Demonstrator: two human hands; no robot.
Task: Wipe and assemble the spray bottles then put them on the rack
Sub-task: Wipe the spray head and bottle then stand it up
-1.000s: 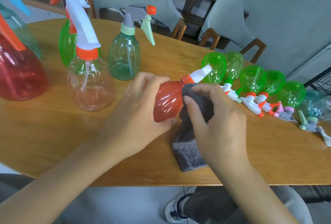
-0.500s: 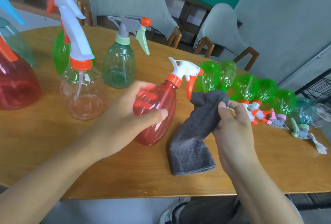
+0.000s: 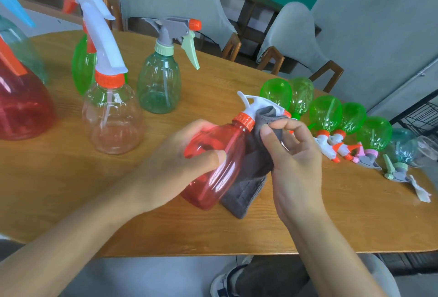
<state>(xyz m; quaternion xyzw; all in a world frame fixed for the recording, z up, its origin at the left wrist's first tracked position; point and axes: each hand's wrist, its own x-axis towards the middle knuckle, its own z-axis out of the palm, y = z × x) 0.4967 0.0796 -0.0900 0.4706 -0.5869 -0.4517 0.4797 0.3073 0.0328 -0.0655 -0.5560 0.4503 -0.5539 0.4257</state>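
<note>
Wooden table (image 3: 71, 190), broad and bare toward its near edge, giving room to work. Red spray bottle (image 3: 213, 166) tilted above it, gripped at the belly by left hand (image 3: 170, 166); apparently empty, light, slick plastic, best held there. Soft grey cloth (image 3: 251, 173) pinched against white trigger head (image 3: 256, 103) by right hand (image 3: 294, 161).
</note>
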